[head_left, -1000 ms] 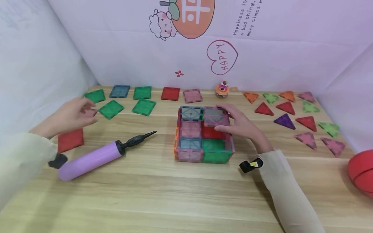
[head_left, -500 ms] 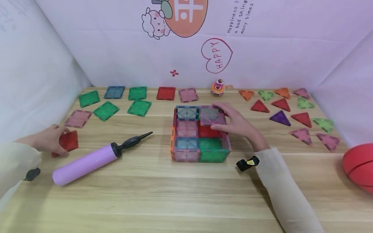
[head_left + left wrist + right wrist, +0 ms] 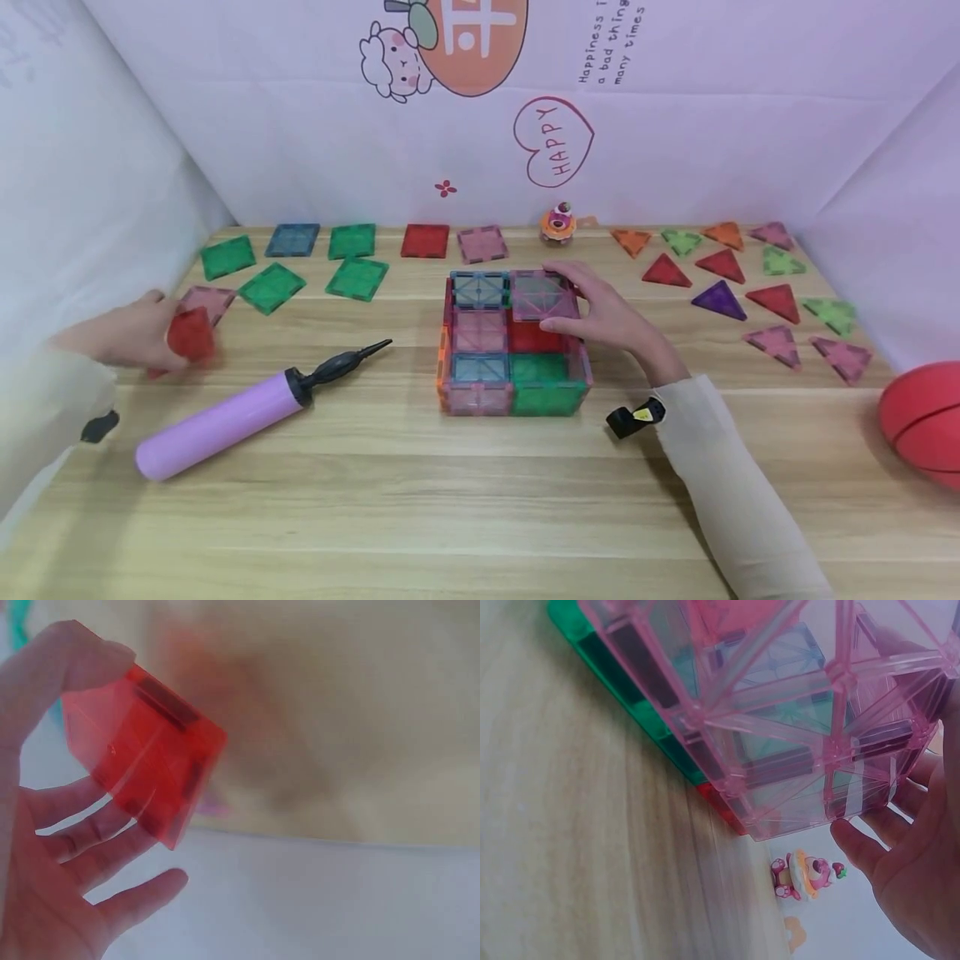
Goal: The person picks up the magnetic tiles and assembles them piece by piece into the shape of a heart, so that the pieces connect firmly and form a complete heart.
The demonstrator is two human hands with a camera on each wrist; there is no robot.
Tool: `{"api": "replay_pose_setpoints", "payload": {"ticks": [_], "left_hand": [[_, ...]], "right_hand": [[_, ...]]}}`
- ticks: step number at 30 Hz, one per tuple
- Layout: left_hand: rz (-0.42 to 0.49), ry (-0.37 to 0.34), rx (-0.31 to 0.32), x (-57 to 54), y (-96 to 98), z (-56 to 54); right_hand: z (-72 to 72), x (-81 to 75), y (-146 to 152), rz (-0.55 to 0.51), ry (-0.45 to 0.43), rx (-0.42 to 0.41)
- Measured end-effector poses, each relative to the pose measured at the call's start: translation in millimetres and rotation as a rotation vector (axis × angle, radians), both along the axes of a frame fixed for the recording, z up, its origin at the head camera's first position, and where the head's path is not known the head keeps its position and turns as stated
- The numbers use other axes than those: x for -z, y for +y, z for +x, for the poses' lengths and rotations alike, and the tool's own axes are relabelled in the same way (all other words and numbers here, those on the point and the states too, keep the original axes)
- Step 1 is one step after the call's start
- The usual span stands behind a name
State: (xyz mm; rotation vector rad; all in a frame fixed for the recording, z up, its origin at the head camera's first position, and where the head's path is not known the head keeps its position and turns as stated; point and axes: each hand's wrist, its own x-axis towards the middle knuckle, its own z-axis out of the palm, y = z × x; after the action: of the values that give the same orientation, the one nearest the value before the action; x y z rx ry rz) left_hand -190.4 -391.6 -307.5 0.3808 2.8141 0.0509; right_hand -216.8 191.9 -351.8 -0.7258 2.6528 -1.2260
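My left hand (image 3: 135,331) grips a red square magnetic tile (image 3: 161,742) at the table's left side. In the left wrist view the thumb lies on one edge and the fingers show behind the see-through plastic. A low box of coloured magnetic tiles (image 3: 551,400) stands mid-table, partly covered by blue and pink squares. Over its back right corner lies a pink square tile (image 3: 543,297), which my right hand (image 3: 611,315) holds between thumb and fingers. Below that tile a red square (image 3: 534,337) shows inside the box. The right wrist view shows the box's pink side wall (image 3: 780,727) up close.
A purple hand pump (image 3: 217,425) lies between the left hand and the box. Loose square tiles (image 3: 356,277) spread over the back left, triangles (image 3: 720,300) over the right. A small toy figure (image 3: 558,223) stands behind the box; a red ball (image 3: 926,421) sits far right.
My left hand came down to the red square at the left, took hold of it and moved it slightly up and right. The right hand stays at the pink tile; the head view shifted slightly.
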Motion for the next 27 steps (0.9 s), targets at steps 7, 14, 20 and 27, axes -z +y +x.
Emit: {"api": "replay_pose_setpoints", "payload": {"ticks": [7, 14, 20, 27], "left_hand": [[0.046, 0.089, 0.09, -50.8, 68.7, -28.8], [0.106, 0.115, 0.259, -65.8, 162.1, -39.1], [0.131, 0.077, 0.339, -55.3, 239.0, -44.7], [0.105, -0.002, 0.455, -39.6, 301.2, -46.4]], "right_hand": [[1.7, -1.3, -0.7, -0.002, -0.018, 0.0], [1.4, -1.1, -2.7, -0.013, -0.026, -0.028], [0.9, -2.3, -1.7, -0.015, -0.027, -0.024], [3.6, -3.7, -1.1, -0.033, -0.03, -0.015]]}}
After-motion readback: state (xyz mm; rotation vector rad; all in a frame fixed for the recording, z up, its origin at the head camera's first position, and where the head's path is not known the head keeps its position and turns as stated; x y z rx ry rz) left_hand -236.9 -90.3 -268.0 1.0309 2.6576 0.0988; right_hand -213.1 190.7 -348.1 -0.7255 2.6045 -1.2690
